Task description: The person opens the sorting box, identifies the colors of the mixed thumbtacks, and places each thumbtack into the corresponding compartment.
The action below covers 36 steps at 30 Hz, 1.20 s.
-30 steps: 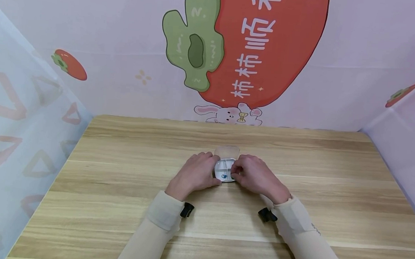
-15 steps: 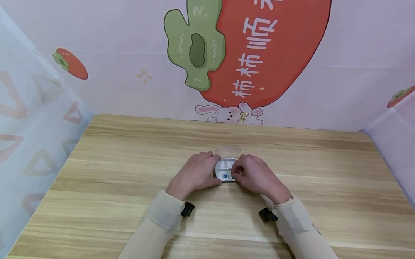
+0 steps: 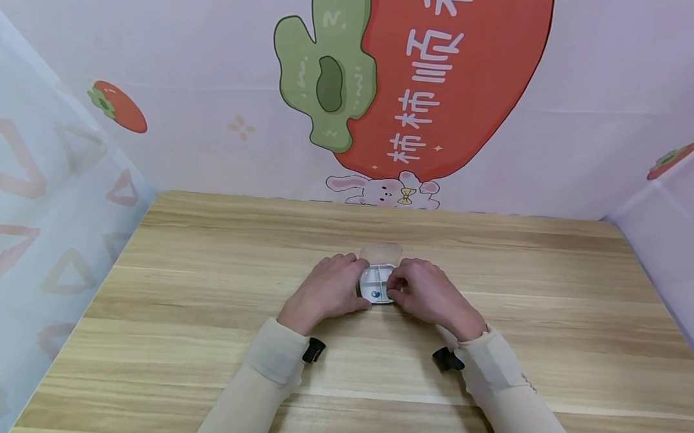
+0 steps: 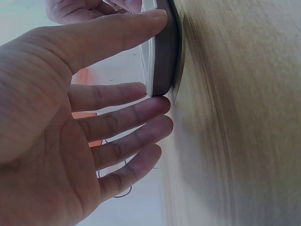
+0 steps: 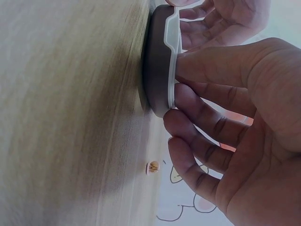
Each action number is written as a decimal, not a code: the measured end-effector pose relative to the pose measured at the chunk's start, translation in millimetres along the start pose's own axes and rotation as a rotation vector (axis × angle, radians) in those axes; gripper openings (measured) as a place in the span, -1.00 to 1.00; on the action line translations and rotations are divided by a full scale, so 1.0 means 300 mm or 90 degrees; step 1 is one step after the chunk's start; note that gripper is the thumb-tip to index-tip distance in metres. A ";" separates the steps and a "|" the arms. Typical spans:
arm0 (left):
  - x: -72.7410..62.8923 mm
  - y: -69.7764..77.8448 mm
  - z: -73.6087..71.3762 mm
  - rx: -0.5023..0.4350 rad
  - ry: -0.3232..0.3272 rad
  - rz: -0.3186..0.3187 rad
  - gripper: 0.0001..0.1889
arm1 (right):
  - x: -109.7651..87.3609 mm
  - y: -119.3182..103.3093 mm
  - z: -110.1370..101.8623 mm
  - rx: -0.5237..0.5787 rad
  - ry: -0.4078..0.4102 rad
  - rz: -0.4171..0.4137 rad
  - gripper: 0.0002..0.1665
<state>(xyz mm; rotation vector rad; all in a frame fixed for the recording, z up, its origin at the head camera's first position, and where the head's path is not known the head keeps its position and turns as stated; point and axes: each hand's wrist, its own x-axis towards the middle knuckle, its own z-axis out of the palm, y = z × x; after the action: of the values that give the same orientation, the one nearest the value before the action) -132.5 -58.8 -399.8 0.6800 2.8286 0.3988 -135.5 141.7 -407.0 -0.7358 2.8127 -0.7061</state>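
Note:
A small pill box with a white divided inside and dark outer shell lies on the table, its clear lid tipped back behind it. One front compartment contains a small blue piece. My left hand holds the box's left side, thumb at the front edge and index finger at the far corner; its other fingers extend past the box in the left wrist view. From the right, my right hand reaches thumb and index finger over the rim into the front right compartment. Whatever lies between those fingertips is hidden.
The wooden table reaches back to a printed cloth wall, with more cloth at both sides. A black mount sits under the left wrist, another black mount under the right.
The view shifts very slightly between the oldest frame and the later ones. Both hands and the pill box keep their places.

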 end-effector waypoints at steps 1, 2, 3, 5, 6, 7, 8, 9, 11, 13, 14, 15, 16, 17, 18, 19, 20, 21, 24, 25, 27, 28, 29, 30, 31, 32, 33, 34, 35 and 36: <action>0.000 0.000 0.000 0.000 0.000 0.000 -0.42 | 0.000 0.000 0.000 -0.001 0.000 -0.001 -0.91; 0.000 0.000 0.000 0.000 0.000 0.000 -0.42 | 0.000 0.000 0.001 -0.002 0.000 -0.001 -0.91; 0.000 0.000 0.001 0.000 0.000 0.000 -0.42 | 0.000 0.000 0.001 -0.003 0.000 -0.001 -0.91; 0.000 0.000 0.001 0.000 0.001 0.001 -0.42 | 0.001 0.000 0.001 -0.005 0.001 -0.001 -0.91; 0.000 0.000 0.001 0.001 0.001 0.001 -0.42 | 0.001 0.000 0.001 -0.005 0.001 0.000 -0.91; 0.000 0.000 0.001 0.000 0.001 0.002 -0.42 | 0.001 -0.001 0.001 -0.006 0.000 0.000 -0.91; 0.000 0.000 0.001 0.000 0.001 0.002 -0.42 | 0.001 -0.001 0.001 -0.006 0.000 0.001 -0.91; 0.000 0.000 0.000 0.001 0.001 0.003 -0.43 | 0.001 -0.001 0.001 -0.007 0.000 0.001 -0.91; 0.000 0.000 0.000 0.001 0.002 0.003 -0.43 | 0.002 -0.001 0.001 -0.007 0.001 0.001 -0.90; 0.001 0.000 0.000 0.001 0.002 0.003 -0.43 | 0.002 -0.001 0.001 -0.006 0.001 0.002 -0.90; 0.001 0.000 0.000 0.002 0.002 0.002 -0.43 | 0.002 -0.001 0.001 -0.005 0.001 0.003 -0.89; 0.001 0.000 0.001 0.002 0.002 0.002 -0.43 | 0.002 -0.001 0.001 -0.005 0.001 0.003 -0.89; 0.001 0.000 0.001 0.002 0.002 0.002 -0.43 | 0.002 -0.001 0.001 -0.004 0.001 0.004 -0.89; 0.001 0.000 0.002 0.002 0.002 0.001 -0.43 | 0.002 -0.001 0.001 -0.003 0.001 0.005 -0.88; 0.002 0.000 0.002 0.003 0.002 0.001 -0.43 | 0.001 -0.001 0.001 -0.003 0.001 0.006 -0.88; 0.002 0.000 0.002 0.003 0.002 0.001 -0.43 | 0.001 0.000 0.000 -0.002 0.001 0.006 -0.87; 0.002 0.000 0.002 0.004 0.001 0.001 -0.43 | 0.000 0.000 0.000 -0.001 0.001 0.005 -0.87; 0.002 0.000 0.002 0.005 0.001 0.001 -0.43 | -0.001 0.000 -0.001 0.001 0.001 0.005 -0.87; 0.003 0.000 0.002 0.006 0.000 0.001 -0.43 | -0.005 0.000 -0.005 0.005 0.006 0.006 -0.86; 0.003 0.000 0.002 0.005 -0.001 0.001 -0.43 | -0.006 0.000 -0.006 0.008 0.008 0.007 -0.86; 0.003 0.000 0.002 0.005 -0.002 0.001 -0.42 | -0.007 0.000 -0.008 0.012 0.013 0.012 -0.86; 0.003 0.000 0.002 0.004 -0.002 0.001 -0.42 | -0.008 0.000 -0.009 0.013 0.015 0.013 -0.86; 0.003 0.000 0.002 0.004 -0.003 0.001 -0.42 | -0.008 0.002 -0.011 0.014 0.017 0.014 -0.86; 0.002 0.000 0.002 0.004 -0.003 0.000 -0.41 | -0.008 0.004 -0.013 0.015 0.020 0.014 -0.87; 0.002 0.000 0.002 0.004 -0.003 0.000 -0.41 | -0.009 0.007 -0.015 0.015 0.023 0.013 -0.87; 0.002 0.000 0.002 0.005 -0.003 0.000 -0.40 | -0.008 0.009 -0.017 0.015 0.026 0.012 -0.88; 0.002 -0.001 0.002 0.005 -0.003 0.000 -0.40 | -0.009 0.013 -0.019 0.014 0.029 0.011 -0.89; 0.002 -0.001 0.002 0.006 -0.002 0.000 -0.39 | -0.009 0.016 -0.021 0.014 0.033 0.009 -0.90; 0.002 -0.001 0.003 0.006 -0.003 0.000 -0.39 | -0.009 0.019 -0.024 0.014 0.036 0.009 -0.90; 0.002 -0.001 0.003 0.006 -0.003 -0.001 -0.39 | -0.009 0.023 -0.027 0.014 0.039 0.008 -0.91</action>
<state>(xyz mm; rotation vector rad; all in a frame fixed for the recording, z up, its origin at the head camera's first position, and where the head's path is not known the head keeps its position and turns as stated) -133.0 -58.7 -400.8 0.6796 2.8283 0.3841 -138.1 151.6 -403.2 -0.7034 2.8567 -0.7679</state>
